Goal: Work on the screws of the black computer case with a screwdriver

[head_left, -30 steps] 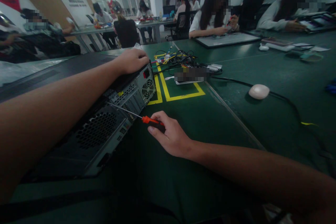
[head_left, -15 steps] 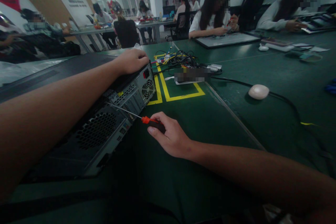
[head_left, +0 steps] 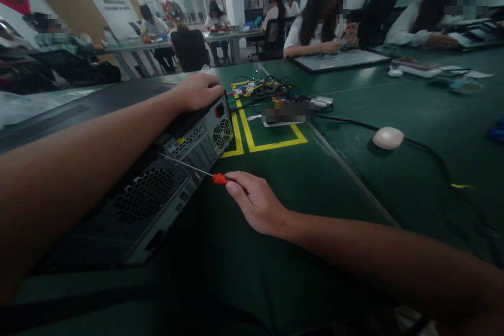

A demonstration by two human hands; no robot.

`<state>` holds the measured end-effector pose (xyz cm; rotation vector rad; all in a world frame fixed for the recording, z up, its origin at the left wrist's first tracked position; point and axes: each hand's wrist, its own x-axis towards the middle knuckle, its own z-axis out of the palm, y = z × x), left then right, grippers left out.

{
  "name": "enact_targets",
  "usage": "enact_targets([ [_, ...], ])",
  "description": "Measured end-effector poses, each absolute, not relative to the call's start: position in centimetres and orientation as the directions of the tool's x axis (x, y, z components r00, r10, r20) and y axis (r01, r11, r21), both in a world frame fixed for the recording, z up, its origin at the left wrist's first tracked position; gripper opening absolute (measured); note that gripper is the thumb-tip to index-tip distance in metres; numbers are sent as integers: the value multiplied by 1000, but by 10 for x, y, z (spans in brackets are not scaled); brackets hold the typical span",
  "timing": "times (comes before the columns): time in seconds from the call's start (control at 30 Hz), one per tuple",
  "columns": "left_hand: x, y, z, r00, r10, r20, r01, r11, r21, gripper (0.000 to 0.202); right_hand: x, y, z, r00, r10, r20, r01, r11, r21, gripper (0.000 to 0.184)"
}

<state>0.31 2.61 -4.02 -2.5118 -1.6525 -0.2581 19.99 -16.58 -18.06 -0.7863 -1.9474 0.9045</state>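
A black desktop computer case [head_left: 157, 236] lies on its side on the green table, its rear panel of vents, slots and ports turned toward me. My left hand [head_left: 199, 92] is on top of it, fingers curled over the upper edge near the fan grille [head_left: 222, 134]. In my right hand [head_left: 260, 202], closed around the handle, is a screwdriver [head_left: 219, 178] with an orange collar. Its long thin shaft reaches to the rear panel; the tip is at the panel's upper part, where I cannot make out what it touches.
Behind the case lies a tangle of black cables [head_left: 277, 88] on yellow tape markings [head_left: 271, 146]. A white mouse [head_left: 388, 138] sits to the right with a black cable by it. Across the table a person works over a flat panel [head_left: 342, 60]. Plastic wrap [head_left: 39, 102] lies far left.
My right hand has turned slightly around the screwdriver handle, covering more of it, with the thumb moved up. The case and my left hand have stayed in place.
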Motion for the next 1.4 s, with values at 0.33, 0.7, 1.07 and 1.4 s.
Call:
enact_targets([
  [0.33,3,26,-40,384,900,209,921,-389,-15,56,201,-168,-176,-437,847,302,225,428,-875,20],
  [0.7,4,24,-40,364,906,215,928,-373,3,55,201,-168,-174,-451,842,296,212,424,-881,18],
  [1.07,6,22,-38,362,911,197,929,-370,4,55,202,-168,-173,-457,846,274,228,410,-883,19],
  [1.4,4,26,-40,378,902,210,923,-384,-13,57,202,-169,-171,-464,847,259,225,395,-891,19],
])
